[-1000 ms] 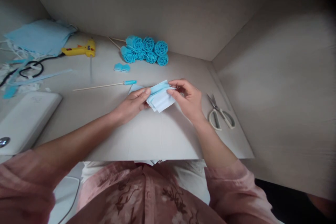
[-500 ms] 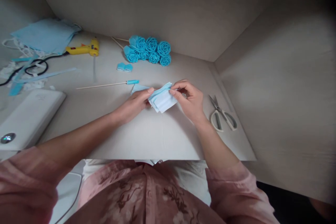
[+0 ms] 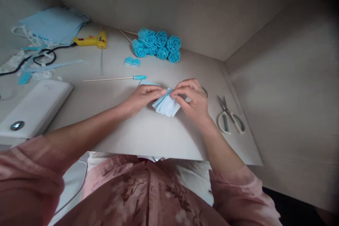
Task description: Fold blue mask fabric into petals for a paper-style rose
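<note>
The sheets (image 3: 167,107) are looking matt and cloth-like, the far flowers (image 3: 161,38) rough. At right, scissors (image 3: 226,110) are showing metal blades (image 3: 221,102) and plastic handles (image 3: 234,120).

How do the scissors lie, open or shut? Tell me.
Partly open: the scissors lie on the table, blades parted in a narrow V, handles spread.

Blue Roses (image 3: 161,39) Cluster at Back of Counter (image 3: 148,136)

Left of the roses lies a yellow glue gun (image 3: 90,41) with a black cord (image 3: 63,46), near a pile of light-blue masks (image 3: 53,23). A small blue bow-shaped piece (image 3: 132,62) and a blue-tipped stick (image 3: 111,79) lie nearer the front. A white device (image 3: 37,104) sits front left; scissors (image 3: 225,108), blades slightly parted, lie at right.
</note>
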Action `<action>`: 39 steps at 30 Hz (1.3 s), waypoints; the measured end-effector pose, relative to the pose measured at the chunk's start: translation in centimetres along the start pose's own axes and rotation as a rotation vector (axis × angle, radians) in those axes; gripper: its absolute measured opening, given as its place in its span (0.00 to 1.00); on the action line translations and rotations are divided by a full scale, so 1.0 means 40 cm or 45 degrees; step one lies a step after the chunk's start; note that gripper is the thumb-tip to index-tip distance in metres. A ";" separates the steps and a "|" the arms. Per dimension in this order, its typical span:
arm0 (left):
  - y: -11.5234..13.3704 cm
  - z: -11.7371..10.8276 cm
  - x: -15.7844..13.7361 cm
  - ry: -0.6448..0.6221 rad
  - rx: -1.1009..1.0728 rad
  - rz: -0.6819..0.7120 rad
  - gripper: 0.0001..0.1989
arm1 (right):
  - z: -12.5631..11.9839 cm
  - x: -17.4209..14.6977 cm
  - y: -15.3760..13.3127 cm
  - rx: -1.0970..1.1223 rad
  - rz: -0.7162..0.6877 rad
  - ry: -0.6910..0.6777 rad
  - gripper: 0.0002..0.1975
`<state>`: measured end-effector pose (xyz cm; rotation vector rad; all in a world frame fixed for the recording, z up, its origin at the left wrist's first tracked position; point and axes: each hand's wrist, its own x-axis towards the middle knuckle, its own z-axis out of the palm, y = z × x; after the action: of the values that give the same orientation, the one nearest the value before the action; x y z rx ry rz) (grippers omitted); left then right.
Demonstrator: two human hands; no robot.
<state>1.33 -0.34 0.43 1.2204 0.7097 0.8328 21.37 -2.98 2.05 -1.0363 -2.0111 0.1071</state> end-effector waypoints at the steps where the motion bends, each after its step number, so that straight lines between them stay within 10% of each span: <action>1: 0.002 0.000 -0.001 0.002 0.012 -0.008 0.16 | 0.001 0.000 -0.001 -0.003 -0.004 -0.008 0.04; 14: -0.005 -0.006 0.005 0.068 0.061 -0.029 0.13 | -0.005 0.002 -0.011 0.048 -0.036 -0.054 0.05; 24: 0.007 -0.005 0.011 0.215 0.082 -0.029 0.11 | -0.047 -0.008 0.007 0.908 0.146 -0.133 0.10; 39: 0.004 -0.013 0.024 0.414 0.138 0.031 0.10 | -0.059 -0.006 -0.006 1.431 0.056 -0.709 0.04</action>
<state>1.38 0.78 0.44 1.2040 1.0151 1.0367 22.97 -3.99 3.49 -0.3042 -1.8908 1.4863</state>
